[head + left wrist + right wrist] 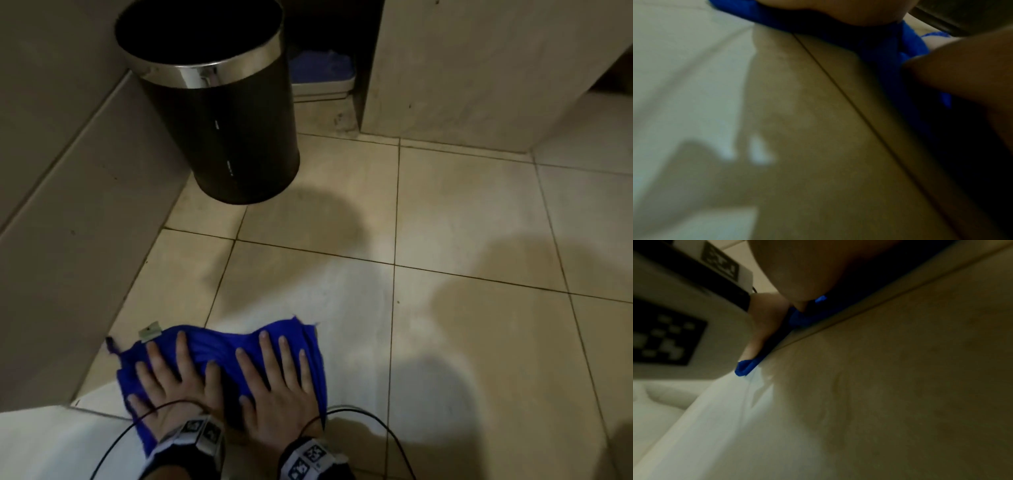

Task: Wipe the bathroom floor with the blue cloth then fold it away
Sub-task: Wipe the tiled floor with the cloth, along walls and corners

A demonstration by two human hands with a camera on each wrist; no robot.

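The blue cloth (219, 346) lies bunched on the beige tiled floor (445, 240) near the bottom of the head view, a small tag at its far left corner. My left hand (171, 380) presses flat on its left half, fingers spread and straight. Beside it my right hand (274, 373) presses flat on the right half, fingers spread. Both wrist views are blurred and low to the floor; the left wrist view shows the blue cloth (885, 43) under skin, and the right wrist view shows an edge of the cloth (745, 366) on the floor.
A black bin (219, 113) with a chrome rim stands at the back left by the wall (51, 171). Behind it sits a grey tray (322, 85) holding something blue. A cabinet side (462, 68) rises at the back right. Cables trail from my wrists.
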